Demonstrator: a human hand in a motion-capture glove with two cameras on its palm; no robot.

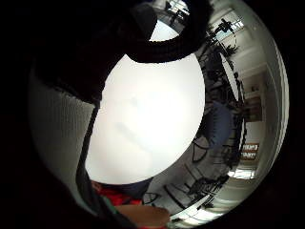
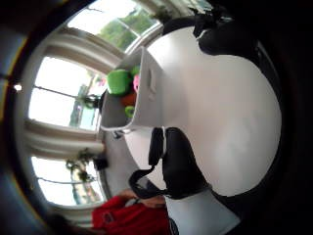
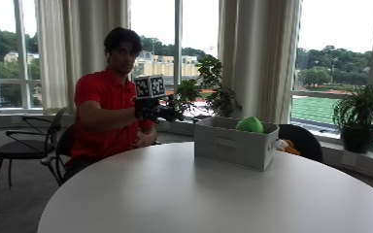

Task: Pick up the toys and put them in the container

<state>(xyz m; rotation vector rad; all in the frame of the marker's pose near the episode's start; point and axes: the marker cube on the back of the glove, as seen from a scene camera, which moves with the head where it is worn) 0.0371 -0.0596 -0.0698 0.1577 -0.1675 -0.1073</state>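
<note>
White and round, the table (image 3: pixel 193 194) fills the near part of the scene. At its far side sits a grey fabric container (image 3: pixel 235 141), right of centre. Behind the table on the left sits a person in a red shirt (image 3: pixel 102 114), whose gloved right hand (image 3: pixel 155 110) is raised in the air above the table's far left edge, left of the container and apart from it; it holds nothing, though I cannot tell how its fingers are set. A green toy (image 3: pixel 250 124) pokes above the container's rim; the thumb side palm view also shows a pink toy (image 2: pixel 136 82) and a reddish one (image 2: pixel 129 99) inside.
</note>
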